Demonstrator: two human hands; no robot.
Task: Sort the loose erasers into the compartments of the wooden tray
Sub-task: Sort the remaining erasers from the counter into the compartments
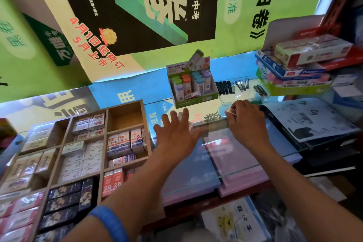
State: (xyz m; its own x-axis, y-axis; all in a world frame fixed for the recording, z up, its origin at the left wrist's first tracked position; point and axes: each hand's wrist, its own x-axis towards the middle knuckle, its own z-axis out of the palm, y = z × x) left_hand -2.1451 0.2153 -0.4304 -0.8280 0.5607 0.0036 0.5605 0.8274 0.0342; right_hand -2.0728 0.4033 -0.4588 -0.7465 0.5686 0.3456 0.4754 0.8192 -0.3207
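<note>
The wooden tray (125,160) lies at the left, with wrapped erasers filling most compartments; its top right compartment (125,119) holds nothing. To the right of the tray my left hand (176,133) stretches over the glass counter with fingers spread, and a small wrapped eraser (180,116) shows between its fingers. Farther right, my right hand (245,122) is curled around a small red and white eraser (231,111) at its fingertips. Whether more loose erasers lie under either hand is hidden.
A green display box (193,88) of small bottles stands just beyond my hands. Nail clippers (241,85) lie behind my right hand. Stacked stationery boxes (294,70) fill the right rear. Printed sheets (306,118) lie at the right on the glass counter (196,173).
</note>
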